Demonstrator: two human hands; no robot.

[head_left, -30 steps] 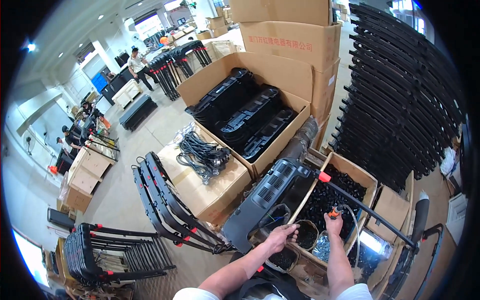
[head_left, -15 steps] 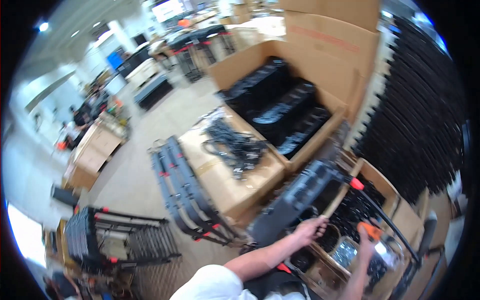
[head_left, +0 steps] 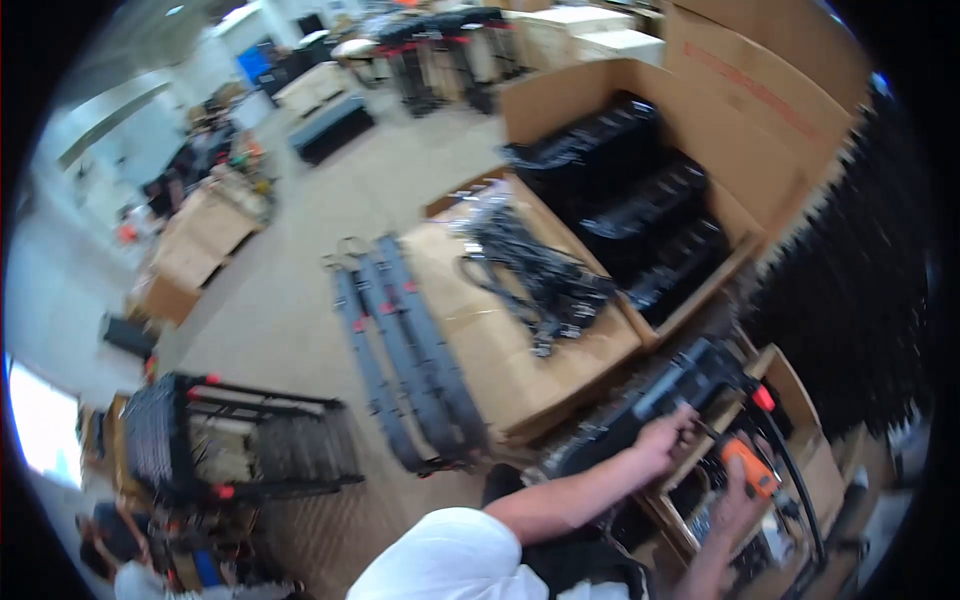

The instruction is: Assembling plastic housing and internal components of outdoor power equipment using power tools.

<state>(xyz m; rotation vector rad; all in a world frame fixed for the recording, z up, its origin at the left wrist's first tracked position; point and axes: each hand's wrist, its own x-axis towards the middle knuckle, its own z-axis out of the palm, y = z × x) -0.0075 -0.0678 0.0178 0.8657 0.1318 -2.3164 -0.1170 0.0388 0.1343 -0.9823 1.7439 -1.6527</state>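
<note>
My right hand (head_left: 738,500) is wrapped round an orange power screwdriver (head_left: 752,466), whose tip points up and left toward my other hand. My left hand (head_left: 668,442) is closed, its fingertips pinched together close to that tip. What they hold is too small and blurred to name. Beneath and beyond the left hand lies a long dark grey frame part (head_left: 610,428), with a red piece (head_left: 763,397) near its far right end. Under my hands, an open cardboard box (head_left: 795,385) contains smaller containers and loose parts, partly hidden by my arms.
A large open carton (head_left: 745,262) holds black plastic-wrapped parts. Black cables (head_left: 530,265) lie on a closed carton (head_left: 455,318) beside upright dark rails (head_left: 385,360). Stacked black frames (head_left: 160,445) stand left, dark tubes (head_left: 850,290) right. A person (head_left: 120,535) is at lower left.
My view has shifted, moving the surroundings across the picture. The orange screwdriver has come closer to my left hand and its tip now points at the left fingers.
</note>
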